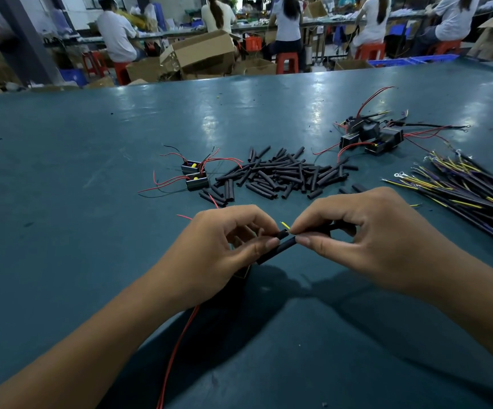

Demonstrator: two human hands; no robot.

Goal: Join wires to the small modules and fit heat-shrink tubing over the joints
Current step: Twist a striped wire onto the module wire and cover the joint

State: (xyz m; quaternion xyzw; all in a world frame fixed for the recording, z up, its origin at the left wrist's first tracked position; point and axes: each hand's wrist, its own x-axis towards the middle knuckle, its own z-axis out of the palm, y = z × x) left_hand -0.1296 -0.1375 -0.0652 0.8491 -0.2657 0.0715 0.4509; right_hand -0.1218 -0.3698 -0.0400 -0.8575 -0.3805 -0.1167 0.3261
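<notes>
We pinch the heat-shrink tube point(277, 246) in our left hand point(221, 249); its long axis slants toward our right hand point(357, 240), which pinches the yellow wire end point(285, 225) just above the tube's mouth.

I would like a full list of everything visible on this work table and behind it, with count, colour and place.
table: one, dark teal, fills the foreground
heat-shrink tubes: a loose pile, too many to count, black, table centre
unfinished modules: two, black with yellow parts and red and black leads, left of the pile
wired modules: a cluster, exact count unclear, black, far right
wire bundle: many, black with yellow stripes, right edge
held tube: one, black, between both hands
yellow wire tip: one, above the held tube
red lead: one, trailing under the left arm
cardboard boxes: several, brown, background floor
seated people: five, background benches
left hand: pinches the held tube
right hand: pinches the wire
</notes>
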